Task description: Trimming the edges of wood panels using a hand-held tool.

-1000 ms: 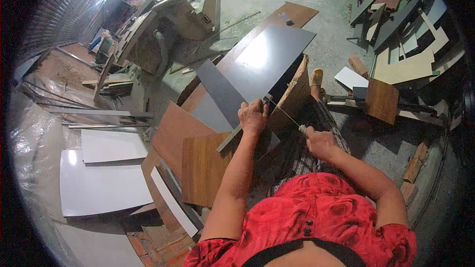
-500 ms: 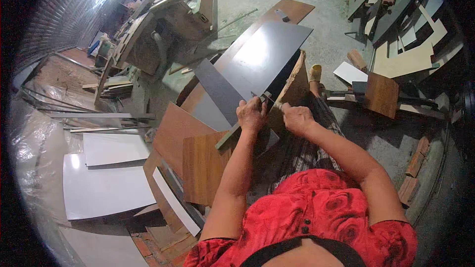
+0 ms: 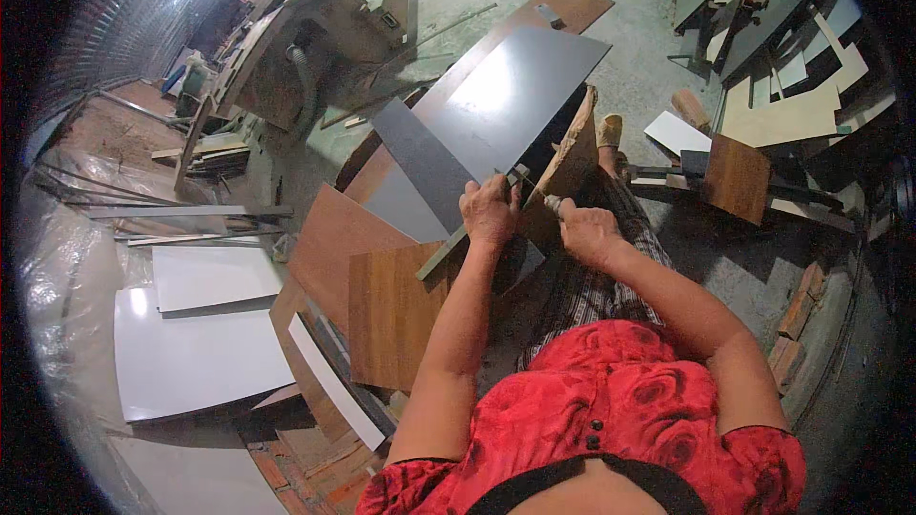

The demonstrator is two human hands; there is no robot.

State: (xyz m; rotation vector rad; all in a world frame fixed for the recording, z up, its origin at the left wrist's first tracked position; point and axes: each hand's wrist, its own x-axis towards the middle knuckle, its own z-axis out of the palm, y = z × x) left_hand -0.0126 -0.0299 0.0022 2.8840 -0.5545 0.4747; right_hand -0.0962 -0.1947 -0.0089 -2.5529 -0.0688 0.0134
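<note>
My left hand is closed around a narrow grey-green strip of board, which slants up from lower left to upper right. Past the fingers, the strip's far end lies close to the lower edge of a large glossy grey panel. To the right, my right hand is closed on a slim tool; only its pale end shows, pointing toward the strip but apart from it. A rough-edged brown board stands tilted just beyond the two hands.
Brown panels lean at the left, with white sheets beyond them. My slippered foot is at the right, near a small wood-grain board. Offcuts pile up at the far right, and a workbench stands far left.
My right hand has drawn slightly to the right, away from the strip, and the pale tool end shows more plainly. My left hand still grips the strip. The whole view has shifted slightly.
</note>
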